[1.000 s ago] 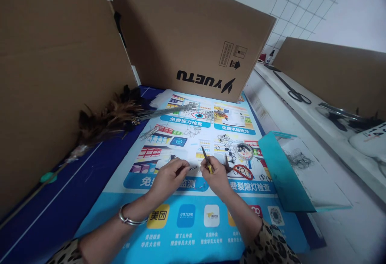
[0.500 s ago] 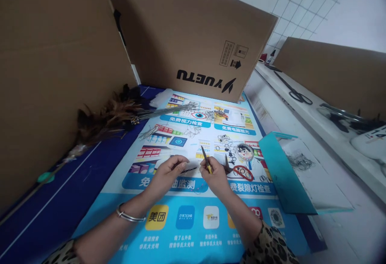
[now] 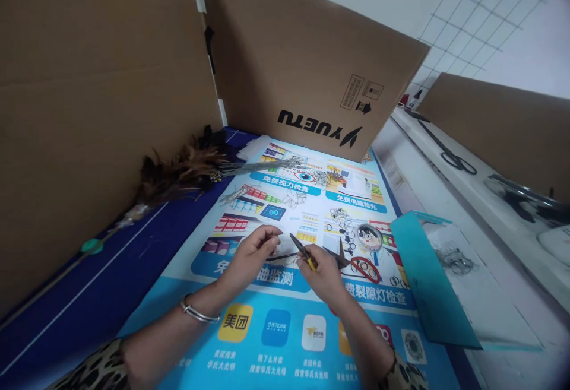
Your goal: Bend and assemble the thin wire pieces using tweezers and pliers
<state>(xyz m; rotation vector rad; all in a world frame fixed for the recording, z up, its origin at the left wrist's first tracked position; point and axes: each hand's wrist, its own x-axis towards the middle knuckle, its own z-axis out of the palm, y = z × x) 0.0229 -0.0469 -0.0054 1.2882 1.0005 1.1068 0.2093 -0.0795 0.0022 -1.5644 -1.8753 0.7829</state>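
My right hand (image 3: 321, 271) is closed around small pointed pliers (image 3: 303, 250) with dark jaws and yellow handles, their tip angled up and left. Facing it, my left hand (image 3: 256, 253) has thumb and forefinger pinched together; whatever sits between them is too small to make out. A thin dark strip (image 3: 284, 256) lies in the gap between the hands. Just right of my right hand are red-handled scissors (image 3: 365, 269) with dark blades. Beyond them several small black rings (image 3: 350, 238) are scattered near a round clear dish (image 3: 369, 237).
Bundles of thin wire (image 3: 262, 166) lie at the back left, beside brown feathers (image 3: 180, 170). A teal open box (image 3: 430, 283) with tangled wire stands right. Cardboard walls (image 3: 312, 51) rise behind and left. Another pair of scissors (image 3: 458, 162) rests on the white ledge.
The whole view has shifted, so the surroundings sit further right and lower. The pliers' tip has come nearer my left hand's fingers.
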